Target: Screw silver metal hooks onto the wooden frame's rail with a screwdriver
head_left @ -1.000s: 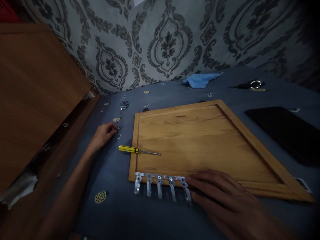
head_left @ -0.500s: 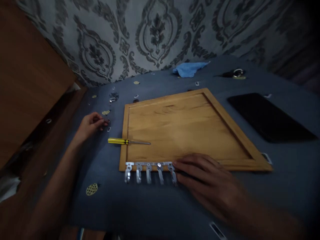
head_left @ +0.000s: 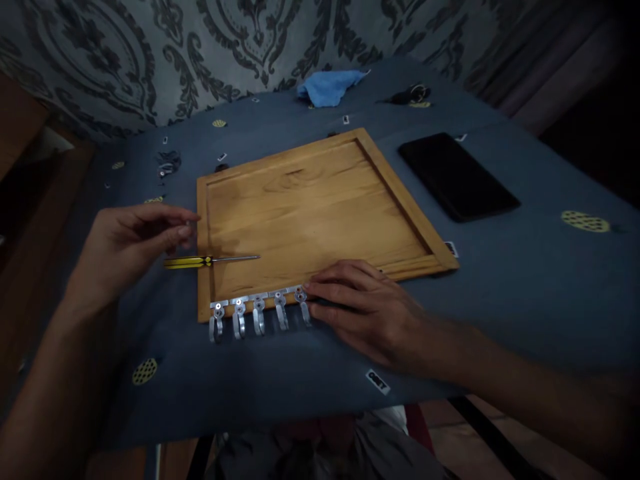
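My left hand (head_left: 133, 243) hovers by the left edge of the wooden panel (head_left: 300, 220), thumb and fingertips drawn close together. Whatever is between them, if anything, is too small to make out. Just below those fingers a screwdriver (head_left: 185, 263) with a yellow and black handle lies across the panel's left frame, its shaft pointing right. A metal hook rail (head_left: 259, 300) runs along the panel's near edge, its several hooks hanging past it. Screw heads show at some of the hooks. My right hand (head_left: 370, 310) grips the rail's right end against the panel edge, fingers together.
Small metal pieces (head_left: 167, 163) lie in a pile at the back left. A blue cloth (head_left: 333, 88) and a dark item with a ring (head_left: 413, 95) are at the back. A black tablet-like slab (head_left: 457, 175) lies right of the panel. The patterned tablecloth (head_left: 190, 400) ends at the front.
My left hand has come from the tablecloth near the small pieces to the panel's left edge, above the screwdriver. My right hand stays at the rail's end. The camera view has shifted.
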### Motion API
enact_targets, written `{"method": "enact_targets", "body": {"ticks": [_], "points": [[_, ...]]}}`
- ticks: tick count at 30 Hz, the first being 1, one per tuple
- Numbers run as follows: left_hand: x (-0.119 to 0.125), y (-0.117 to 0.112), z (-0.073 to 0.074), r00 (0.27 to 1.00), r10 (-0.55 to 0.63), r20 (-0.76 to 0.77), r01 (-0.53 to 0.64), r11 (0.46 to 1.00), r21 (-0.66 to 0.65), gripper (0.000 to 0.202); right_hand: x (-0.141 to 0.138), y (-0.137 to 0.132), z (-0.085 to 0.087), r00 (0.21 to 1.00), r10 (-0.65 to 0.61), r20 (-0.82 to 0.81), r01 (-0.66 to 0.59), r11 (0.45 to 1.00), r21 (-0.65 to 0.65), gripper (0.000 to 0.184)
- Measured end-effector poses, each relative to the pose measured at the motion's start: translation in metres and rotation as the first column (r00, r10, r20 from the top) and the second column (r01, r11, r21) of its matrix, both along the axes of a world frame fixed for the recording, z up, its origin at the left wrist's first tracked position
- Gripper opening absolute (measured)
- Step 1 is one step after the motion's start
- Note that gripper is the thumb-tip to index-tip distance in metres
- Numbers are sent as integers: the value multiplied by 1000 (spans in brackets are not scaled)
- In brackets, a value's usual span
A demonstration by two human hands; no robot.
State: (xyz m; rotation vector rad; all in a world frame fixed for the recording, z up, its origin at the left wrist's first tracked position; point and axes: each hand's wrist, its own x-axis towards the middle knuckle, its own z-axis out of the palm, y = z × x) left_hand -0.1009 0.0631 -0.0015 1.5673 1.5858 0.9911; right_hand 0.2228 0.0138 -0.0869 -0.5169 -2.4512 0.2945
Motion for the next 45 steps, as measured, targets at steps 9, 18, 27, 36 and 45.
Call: {"method": "enact_targets", "body": {"ticks": [9, 18, 27, 36, 45], "points": [[63, -20, 8, 845, -491, -212, 479, 871, -108, 15, 1, -1, 4, 1000, 4, 26, -3, 1000, -24, 24], [87, -9, -12, 746, -652, -134, 615, 752, -235, 16, 0, 0, 0, 1000, -21, 12, 20, 1000, 19, 23], [93, -3, -25, 708, -705, -52, 655, 682, -326, 18, 2, 2, 2, 1000, -18, 15, 18, 1000, 25, 24], [94, -3, -31, 777, -627, 55, 602, 714, -358, 14, 2, 0, 4, 995, -41, 86, 41, 999, -2, 29], [98, -3, -28, 772, -621, 134, 610, 665, -431, 14, 2, 2, 1, 999, -12, 32, 12, 1000, -14, 23]]}}
